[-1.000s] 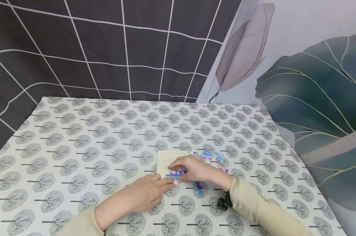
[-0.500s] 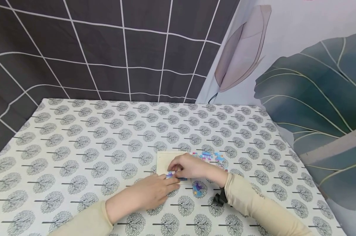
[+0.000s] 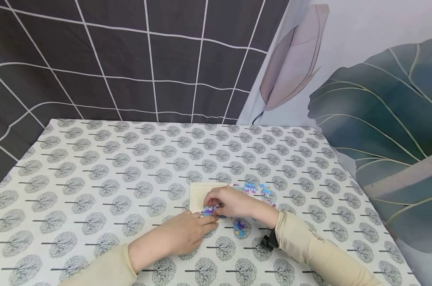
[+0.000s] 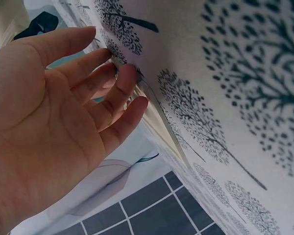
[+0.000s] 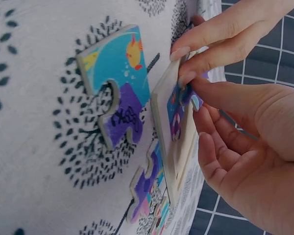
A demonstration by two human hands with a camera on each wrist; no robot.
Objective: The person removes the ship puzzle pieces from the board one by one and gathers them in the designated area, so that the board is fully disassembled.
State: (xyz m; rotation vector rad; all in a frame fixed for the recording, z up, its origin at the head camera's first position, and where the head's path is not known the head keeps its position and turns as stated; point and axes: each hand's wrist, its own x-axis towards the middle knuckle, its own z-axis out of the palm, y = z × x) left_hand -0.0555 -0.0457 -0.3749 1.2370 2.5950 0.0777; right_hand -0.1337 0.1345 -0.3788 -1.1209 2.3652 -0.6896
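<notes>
A pale wooden puzzle board lies on the cloth beneath both hands. My right hand pinches a purple and blue jigsaw piece between thumb and fingers at the board's near part. Seen from the right wrist, another printed piece lies in the board beside the pinched one. My left hand reaches in from the near left, its extended fingertips touching the board's near edge and the piece. In the left wrist view the left palm is bare and the fingers bend slightly. Fingers partly hide the held piece.
One loose blue and purple jigsaw piece lies just right of the board's near corner. Several more loose pieces are spread to the board's right, partly behind the right forearm. A tree-print cloth covers the table; a dark grid curtain hangs behind.
The left hand has shifted right along the board's near edge, its fingers now over the piece. The right hand has stayed near the same spot, and the piece under it has turned or shifted slightly.
</notes>
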